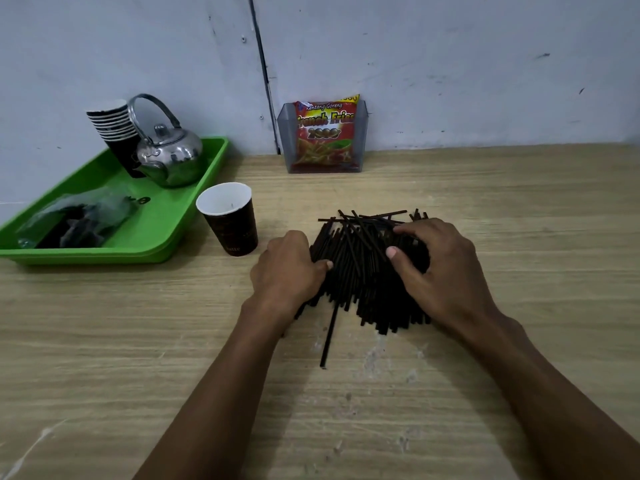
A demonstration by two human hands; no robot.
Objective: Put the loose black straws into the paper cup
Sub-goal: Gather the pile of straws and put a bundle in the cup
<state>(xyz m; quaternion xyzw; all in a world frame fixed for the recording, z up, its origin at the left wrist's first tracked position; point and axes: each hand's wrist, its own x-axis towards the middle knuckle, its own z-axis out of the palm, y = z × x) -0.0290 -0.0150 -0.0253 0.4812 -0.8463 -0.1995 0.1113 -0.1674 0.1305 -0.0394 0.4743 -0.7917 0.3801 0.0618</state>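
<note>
A heap of loose black straws (360, 271) lies on the wooden table (104, 341), with one straw (329, 336) sticking out toward me. My left hand (287, 268) presses against the heap's left side, fingers curled round its edge. My right hand (440, 268) lies over the heap's right side, fingers and thumb bent around the straws. The heap rests on the table between both hands. A dark paper cup (230, 218) with a white inside stands upright to the left of the heap, apart from my left hand. Its inside looks empty.
A green tray (159, 233) at the left holds a steel kettle (169, 157), a stack of paper cups (116, 128) and a plastic bag with dark contents (76, 223). A clear holder with a snack packet (325, 136) stands against the wall behind the heap.
</note>
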